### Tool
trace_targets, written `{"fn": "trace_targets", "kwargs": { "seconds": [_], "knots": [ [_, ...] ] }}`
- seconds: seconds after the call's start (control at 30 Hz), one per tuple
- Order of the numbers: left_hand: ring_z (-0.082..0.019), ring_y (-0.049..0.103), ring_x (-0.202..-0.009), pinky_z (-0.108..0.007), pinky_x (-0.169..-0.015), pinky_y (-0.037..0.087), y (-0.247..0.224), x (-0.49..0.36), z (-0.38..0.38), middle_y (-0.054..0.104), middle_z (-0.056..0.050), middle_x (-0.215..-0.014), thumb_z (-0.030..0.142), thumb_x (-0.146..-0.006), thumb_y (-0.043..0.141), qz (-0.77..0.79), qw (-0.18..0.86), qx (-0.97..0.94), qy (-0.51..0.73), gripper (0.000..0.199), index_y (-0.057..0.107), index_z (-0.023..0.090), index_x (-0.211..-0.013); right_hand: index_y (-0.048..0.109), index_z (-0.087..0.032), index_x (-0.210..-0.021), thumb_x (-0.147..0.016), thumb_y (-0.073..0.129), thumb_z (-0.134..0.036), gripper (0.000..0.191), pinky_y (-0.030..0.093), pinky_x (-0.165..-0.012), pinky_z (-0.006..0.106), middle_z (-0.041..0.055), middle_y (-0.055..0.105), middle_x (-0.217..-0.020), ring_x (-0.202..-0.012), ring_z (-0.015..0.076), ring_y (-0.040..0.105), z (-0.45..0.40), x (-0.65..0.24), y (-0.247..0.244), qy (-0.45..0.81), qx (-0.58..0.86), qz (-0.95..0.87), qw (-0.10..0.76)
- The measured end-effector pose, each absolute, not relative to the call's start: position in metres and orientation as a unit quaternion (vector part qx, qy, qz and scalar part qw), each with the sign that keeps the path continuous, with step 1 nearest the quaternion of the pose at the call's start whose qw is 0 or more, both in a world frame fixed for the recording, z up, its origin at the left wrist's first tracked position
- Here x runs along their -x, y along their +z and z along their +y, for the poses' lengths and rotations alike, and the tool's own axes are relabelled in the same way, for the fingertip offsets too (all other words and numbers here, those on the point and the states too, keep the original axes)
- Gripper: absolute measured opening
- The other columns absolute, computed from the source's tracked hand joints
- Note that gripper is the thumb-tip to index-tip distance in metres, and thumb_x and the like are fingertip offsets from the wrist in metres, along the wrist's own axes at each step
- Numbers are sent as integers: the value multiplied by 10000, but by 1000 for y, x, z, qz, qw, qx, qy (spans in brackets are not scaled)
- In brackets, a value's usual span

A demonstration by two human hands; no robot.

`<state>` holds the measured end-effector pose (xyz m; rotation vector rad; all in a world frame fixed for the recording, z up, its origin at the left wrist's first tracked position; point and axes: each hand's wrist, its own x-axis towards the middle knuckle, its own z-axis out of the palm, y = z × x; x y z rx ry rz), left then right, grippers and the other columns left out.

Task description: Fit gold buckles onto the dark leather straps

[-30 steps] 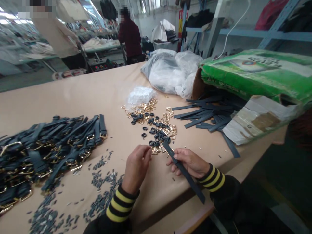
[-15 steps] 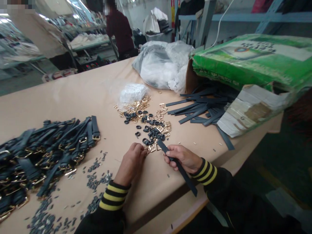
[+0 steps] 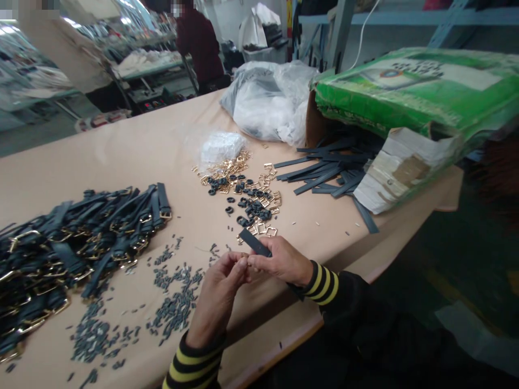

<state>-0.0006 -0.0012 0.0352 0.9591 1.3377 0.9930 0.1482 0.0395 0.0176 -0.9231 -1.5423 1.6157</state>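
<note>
A dark strap (image 3: 253, 242) is gripped in my right hand (image 3: 288, 261), its flat end pointing up and to the left. My left hand (image 3: 219, 292) is pinched closed, fingertips meeting those of the right hand beside the strap. Whatever small thing lies between the left fingers is mostly hidden. Just beyond both hands lie gold buckles (image 3: 267, 231) and dark strap loops (image 3: 259, 210). Tiny dark pieces (image 3: 176, 302) are scattered left of my left hand. Farther left is a heap of dark straps with gold buckles (image 3: 109, 227).
Loose dark straps (image 3: 324, 167) spill from a green box (image 3: 405, 92) at the right, with a torn white flap (image 3: 391, 173). A plastic bag (image 3: 271, 102) sits at the back, near a smaller clear bag (image 3: 222, 147). Two people stand beyond the tan table (image 3: 101, 156).
My left hand has moved from the buckles toward me, and my right hand has come left with the strap. The hands, apart before, now meet.
</note>
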Motion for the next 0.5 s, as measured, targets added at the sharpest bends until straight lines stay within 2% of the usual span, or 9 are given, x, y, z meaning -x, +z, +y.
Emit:
{"fn": "trace_targets", "kwargs": {
  "seconds": [0.17, 0.27, 0.4, 0.5],
  "knots": [
    [-154, 564, -744, -276, -642, 485, 34, 3, -15, 567, -39, -843, 307, -767, 555, 602, 374, -599, 372, 253, 568, 197, -994, 543, -122, -685, -783, 527, -260, 169, 343, -490, 173, -29, 519, -559, -483, 60, 439, 33, -158, 17, 638, 334, -636, 279],
    [-153, 540, -745, -266, -654, 454, 39, 6, -21, 544, -49, -849, 242, -812, 462, 557, 224, -750, 280, 186, 604, 214, -930, 553, -121, -684, -768, 535, -238, 145, 355, -514, 175, -18, 546, -584, -525, 74, 477, 31, -160, 21, 612, 322, -683, 236],
    [-151, 493, -662, -233, -542, 371, 42, 5, -32, 515, -36, -762, 164, -809, 398, 584, 51, -800, 130, 226, 607, 235, -860, 539, -126, -635, -750, 553, -236, 160, 343, -511, 175, -24, 530, -554, -531, 77, 483, 27, -156, 28, 559, 355, -718, 212],
    [-145, 485, -578, -226, -491, 343, 41, 3, -41, 512, -18, -658, 156, -805, 391, 604, 50, -782, 143, 221, 593, 235, -849, 510, -132, -636, -777, 546, -326, 243, 335, -467, 168, -24, 507, -551, -491, 65, 457, 20, -154, 30, 612, 338, -682, 214]
  ]
}}
